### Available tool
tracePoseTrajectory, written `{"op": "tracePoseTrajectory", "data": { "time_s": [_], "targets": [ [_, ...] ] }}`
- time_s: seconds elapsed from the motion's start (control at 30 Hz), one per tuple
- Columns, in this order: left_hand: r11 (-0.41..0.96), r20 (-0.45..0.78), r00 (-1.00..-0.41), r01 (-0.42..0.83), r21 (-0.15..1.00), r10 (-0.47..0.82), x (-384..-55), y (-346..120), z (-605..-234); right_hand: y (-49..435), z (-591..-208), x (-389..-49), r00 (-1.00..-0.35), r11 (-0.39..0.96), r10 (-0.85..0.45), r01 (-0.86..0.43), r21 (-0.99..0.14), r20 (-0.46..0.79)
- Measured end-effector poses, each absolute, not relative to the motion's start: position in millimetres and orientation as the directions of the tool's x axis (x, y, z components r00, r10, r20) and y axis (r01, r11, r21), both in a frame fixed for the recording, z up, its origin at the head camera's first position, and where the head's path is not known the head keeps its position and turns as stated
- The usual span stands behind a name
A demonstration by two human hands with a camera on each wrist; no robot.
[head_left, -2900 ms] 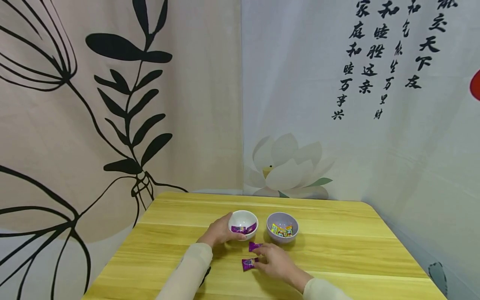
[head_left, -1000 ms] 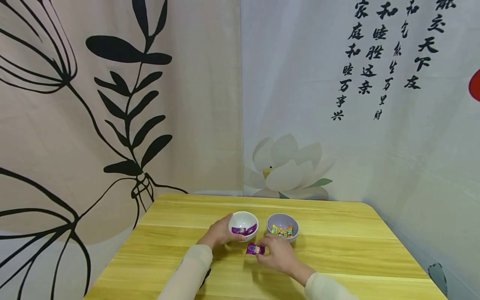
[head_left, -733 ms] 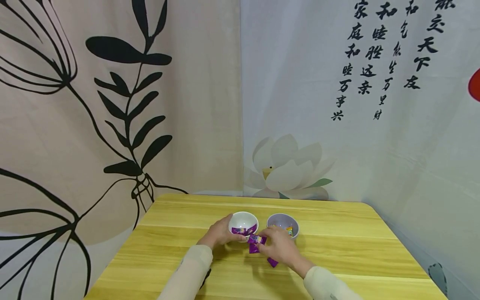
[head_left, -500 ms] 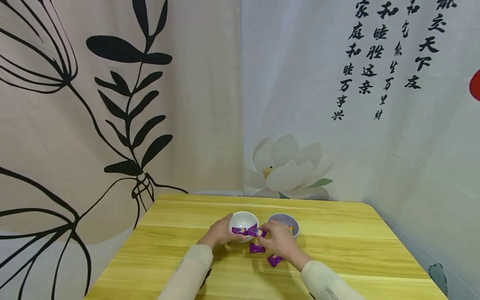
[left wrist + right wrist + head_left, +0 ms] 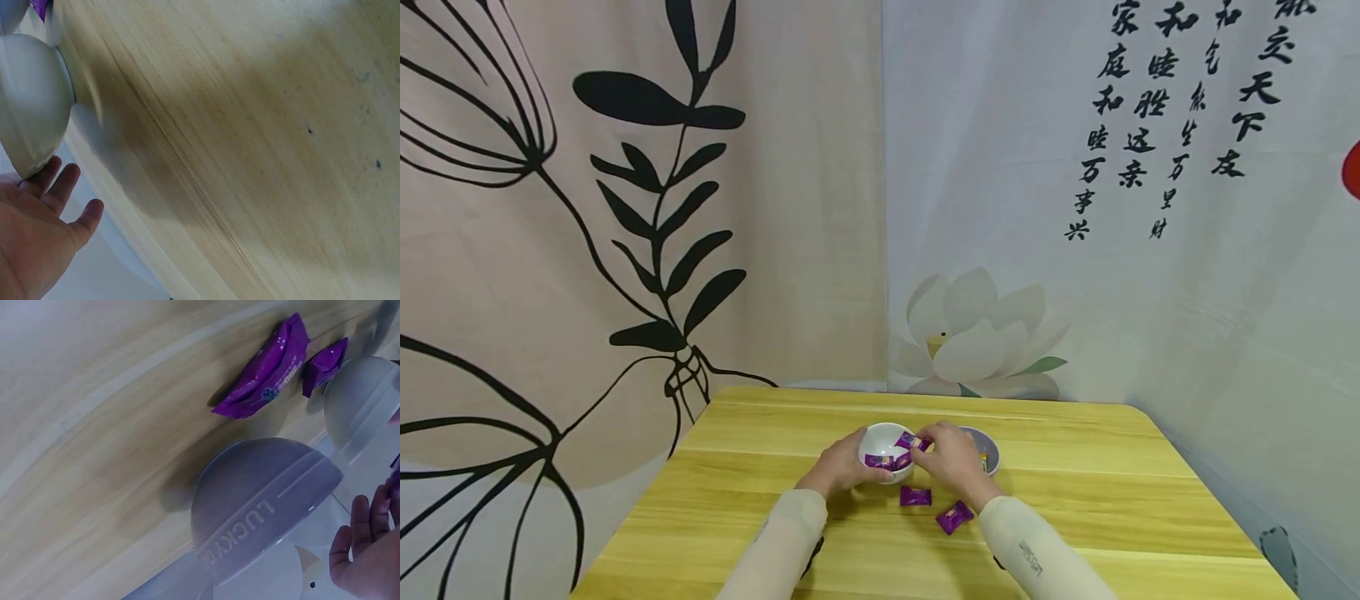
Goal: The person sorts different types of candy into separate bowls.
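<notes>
My left hand [image 5: 844, 463] holds the white bowl [image 5: 874, 440] at its left side, thumb on the near rim. In the left wrist view the remaining fingers spread loosely below the bowl. Purple-wrapped candies [image 5: 878, 461] lie inside it. Over the bowl's right rim, my right hand [image 5: 953, 458] pinches another purple-wrapped candy [image 5: 910, 442] between thumb and fingertips. Two more lie on the table: one candy [image 5: 915, 497] in front of the white bowl, the other candy [image 5: 954, 517] nearer and beneath the right forearm.
A lilac bowl [image 5: 262, 500] with raised lettering stands right of the white one, partly hidden behind the right hand in the head view. A bit of yellow wrapper [image 5: 983, 461] shows inside it. The wood-grain table [image 5: 1120, 500] reaches back to a printed curtain [image 5: 820, 208].
My right hand has moved up and away from me, lifting one purple candy to the white bowl's rim. Two other candies now lie uncovered on the table. The left hand keeps its place.
</notes>
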State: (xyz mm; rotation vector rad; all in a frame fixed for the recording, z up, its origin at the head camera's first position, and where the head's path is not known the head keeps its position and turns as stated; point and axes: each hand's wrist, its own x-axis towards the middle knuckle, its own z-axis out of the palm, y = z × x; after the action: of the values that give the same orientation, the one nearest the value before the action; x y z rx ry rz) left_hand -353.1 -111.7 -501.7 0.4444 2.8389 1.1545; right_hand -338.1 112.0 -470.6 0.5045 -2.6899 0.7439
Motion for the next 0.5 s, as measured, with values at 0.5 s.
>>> {"op": "tracePoseTrajectory", "data": {
  "time_s": [0.5],
  "targets": [
    [0.700,0.075,-0.955,0.264,0.664,0.288,-356.3,-113.9,-503.2,96.7,-470.5,-346.2,-0.887,0.813,-0.281,-0.423,-0.400,0.367]
  ]
}}
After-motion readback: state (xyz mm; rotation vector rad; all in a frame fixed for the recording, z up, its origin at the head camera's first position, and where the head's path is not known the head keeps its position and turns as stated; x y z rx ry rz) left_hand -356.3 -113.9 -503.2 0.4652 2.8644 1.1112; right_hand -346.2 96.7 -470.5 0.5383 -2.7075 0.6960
